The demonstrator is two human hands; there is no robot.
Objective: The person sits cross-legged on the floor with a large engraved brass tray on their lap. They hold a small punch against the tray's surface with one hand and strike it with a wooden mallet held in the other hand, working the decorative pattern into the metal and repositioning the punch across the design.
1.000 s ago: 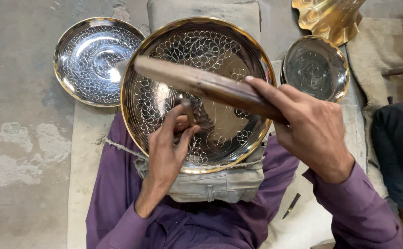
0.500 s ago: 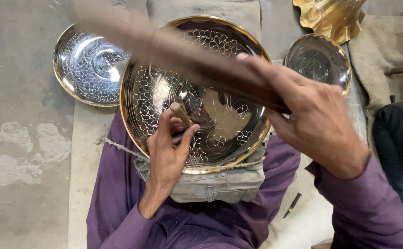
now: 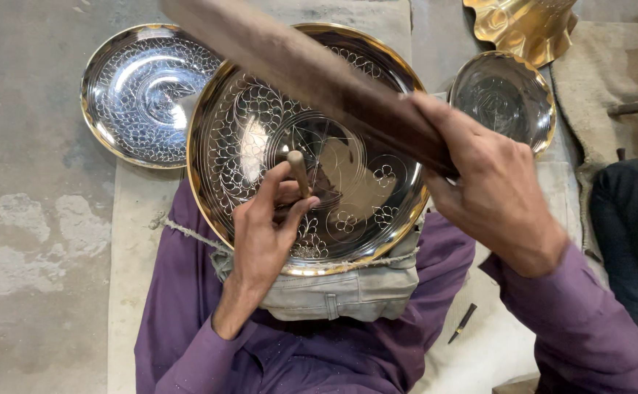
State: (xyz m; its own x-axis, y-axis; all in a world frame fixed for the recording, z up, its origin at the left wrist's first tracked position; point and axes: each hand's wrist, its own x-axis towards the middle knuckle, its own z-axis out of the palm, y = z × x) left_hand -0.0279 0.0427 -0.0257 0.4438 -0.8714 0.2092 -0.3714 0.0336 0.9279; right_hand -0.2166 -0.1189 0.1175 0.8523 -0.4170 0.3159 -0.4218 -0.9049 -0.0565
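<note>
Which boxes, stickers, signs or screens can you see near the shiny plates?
None in view. There are only engraved metal plates, like the large plate on the lap, and hand tools.

Left hand [image 3: 264, 241] pinches a short chisel [image 3: 298, 174], its tip planted on the big engraved brass plate [image 3: 260, 131] just beyond the fingers. Right hand [image 3: 494, 197] grips a long wooden mallet [image 3: 297, 69], raised above the plate and slanting away up-left from the fist. A smaller plate [image 3: 140, 91] lies left of the chisel hand; another plate [image 3: 505, 98] sits just above the right hand.
</note>
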